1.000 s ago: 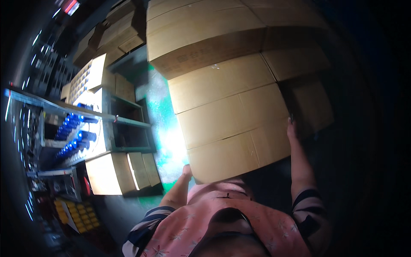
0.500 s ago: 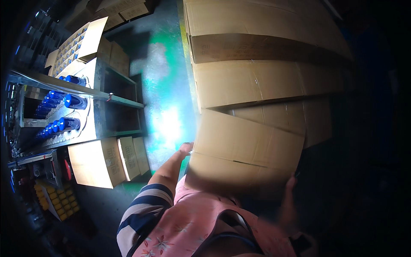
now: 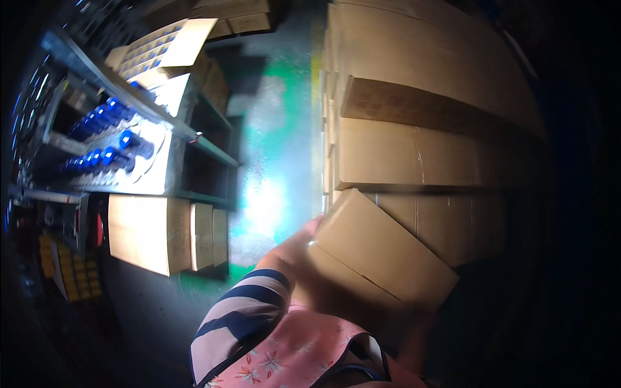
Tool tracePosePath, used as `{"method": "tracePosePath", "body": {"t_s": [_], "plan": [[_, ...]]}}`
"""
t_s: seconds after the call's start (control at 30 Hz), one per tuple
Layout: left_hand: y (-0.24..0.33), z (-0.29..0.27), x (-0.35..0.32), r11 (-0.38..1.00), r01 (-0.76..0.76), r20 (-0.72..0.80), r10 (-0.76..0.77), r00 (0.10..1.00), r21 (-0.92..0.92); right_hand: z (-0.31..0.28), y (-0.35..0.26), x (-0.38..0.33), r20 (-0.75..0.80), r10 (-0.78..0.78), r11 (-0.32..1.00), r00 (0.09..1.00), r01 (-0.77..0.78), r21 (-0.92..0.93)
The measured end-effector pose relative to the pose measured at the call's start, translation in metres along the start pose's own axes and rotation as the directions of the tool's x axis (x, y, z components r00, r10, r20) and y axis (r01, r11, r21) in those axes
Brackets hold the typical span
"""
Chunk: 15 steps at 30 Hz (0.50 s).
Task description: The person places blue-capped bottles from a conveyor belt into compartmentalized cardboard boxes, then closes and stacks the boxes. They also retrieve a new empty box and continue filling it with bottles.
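A closed cardboard box (image 3: pixel 375 252) is in front of my body, turned at an angle, its far corner close to the stacked cartons. My left hand (image 3: pixel 315 226) grips its left side, with the fingers partly hidden by the box. At the box's near right side, my right hand (image 3: pixel 422 317) is dim and smeared but stays against the cardboard. Just beyond the held box lies another carton (image 3: pixel 446 223) in the stack, partly covered by it.
Large stacked cartons (image 3: pixel 414 152) fill the right side. At left, a metal-framed workbench (image 3: pixel 174 161) carries rows of blue-topped bottles (image 3: pixel 113 155). An open divided carton (image 3: pixel 152 55) stands at its far end, closed cartons (image 3: pixel 152 233) at its near end. A green-grey floor aisle (image 3: pixel 268 161) runs between.
The held box has turned clockwise, its right end swinging toward me. My left hand has moved with it, and my right hand has dropped nearer my body. The whole view has shifted.
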<state>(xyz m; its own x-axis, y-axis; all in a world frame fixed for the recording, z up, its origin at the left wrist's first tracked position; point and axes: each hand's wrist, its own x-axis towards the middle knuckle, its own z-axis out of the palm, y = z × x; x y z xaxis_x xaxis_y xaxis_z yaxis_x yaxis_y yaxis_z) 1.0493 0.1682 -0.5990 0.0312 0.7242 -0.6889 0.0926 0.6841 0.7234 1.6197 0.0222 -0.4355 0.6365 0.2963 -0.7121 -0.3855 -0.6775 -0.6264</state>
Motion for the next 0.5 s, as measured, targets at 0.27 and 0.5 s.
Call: {"method": "tracePosePath", "body": {"t_s": [0.27, 0.5], "plan": [[0.032, 0.065, -0.083, 0.818, 0.040, -0.149, -0.152, 0.977, -0.573, -0.031, 0.010, 0.037, 0.137, -0.017, 0.998, 0.990, 0.008, 0.064], [0.060, 0.110, -0.242, 0.997, -0.044, -0.484, 0.010, 0.875, -0.058, -0.053, 0.007, 0.054, 0.252, -0.044, 0.997, 0.967, 0.027, 0.070]]}}
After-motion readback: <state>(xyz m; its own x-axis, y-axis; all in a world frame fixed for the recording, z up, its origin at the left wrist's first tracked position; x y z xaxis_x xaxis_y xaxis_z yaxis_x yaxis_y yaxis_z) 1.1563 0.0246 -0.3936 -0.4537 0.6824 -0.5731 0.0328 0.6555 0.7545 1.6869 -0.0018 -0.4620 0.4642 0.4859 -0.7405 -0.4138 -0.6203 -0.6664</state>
